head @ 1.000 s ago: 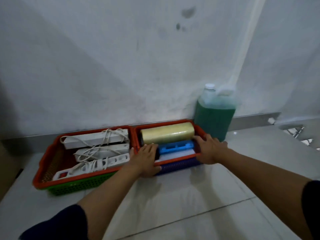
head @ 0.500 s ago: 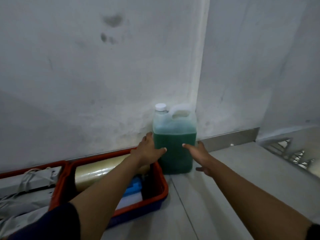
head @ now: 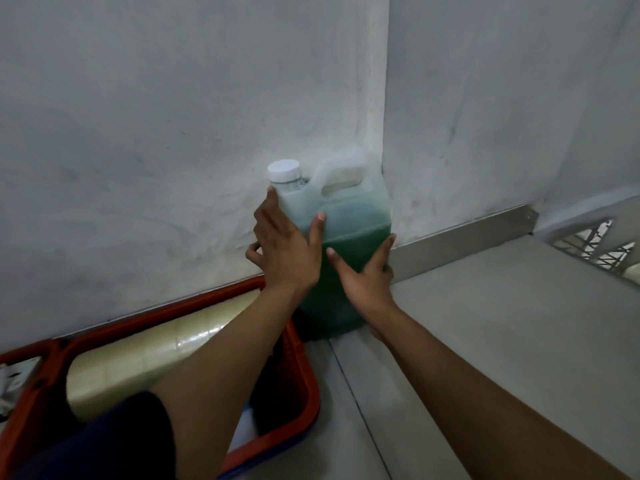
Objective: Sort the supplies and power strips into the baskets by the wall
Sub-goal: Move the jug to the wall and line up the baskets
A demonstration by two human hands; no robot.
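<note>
Both hands, left hand (head: 284, 247) and right hand (head: 367, 275), clasp the jug (head: 346, 216) (beside red basket (head: 304, 386)).

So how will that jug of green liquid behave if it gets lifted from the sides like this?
The jug looks over half full, so probably heavy for its size. Its smooth sides may slip between the left hand and right hand; the handle seems the safer hold. The liquid will likely slosh, though the white cap is on.

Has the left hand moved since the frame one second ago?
Yes. The left hand has gone rightward from the front rim of the red basket to the left side of the green-liquid jug standing in the wall corner.
</note>
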